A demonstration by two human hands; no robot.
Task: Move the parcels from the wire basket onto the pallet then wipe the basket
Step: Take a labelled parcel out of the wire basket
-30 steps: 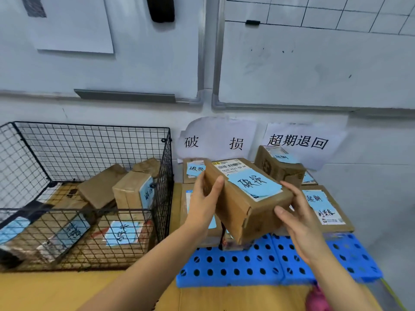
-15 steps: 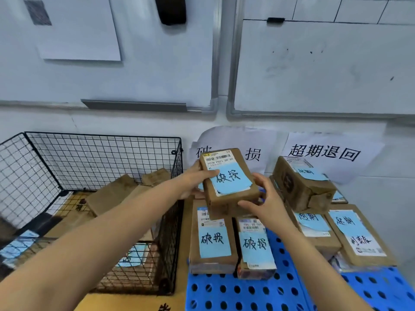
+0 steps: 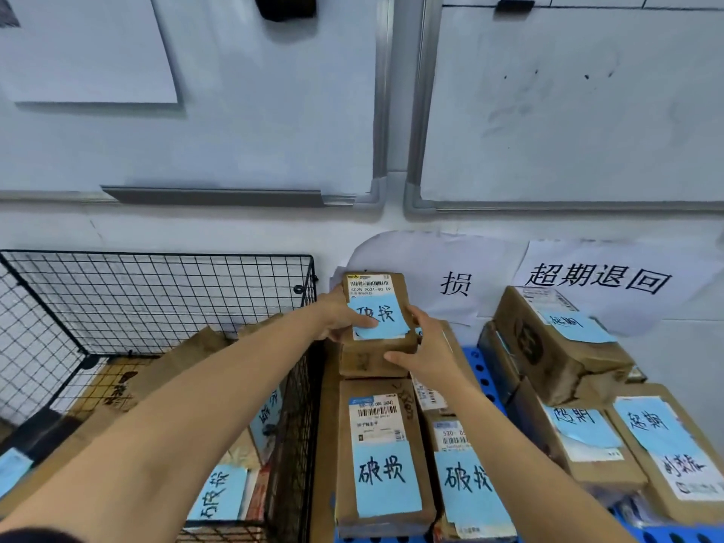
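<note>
Both hands grasp a small cardboard parcel (image 3: 376, 307) w/ a blue label: left hand (image 3: 341, 313) on its left side, thumb across the label; right hand (image 3: 425, 348) at its near right corner. It's at the back of the blue pallet (image 3: 484, 370), atop another carton (image 3: 368, 362); can't tell if resting. More parcels (image 3: 219, 491) lie in the wire basket (image 3: 156, 299).
</note>
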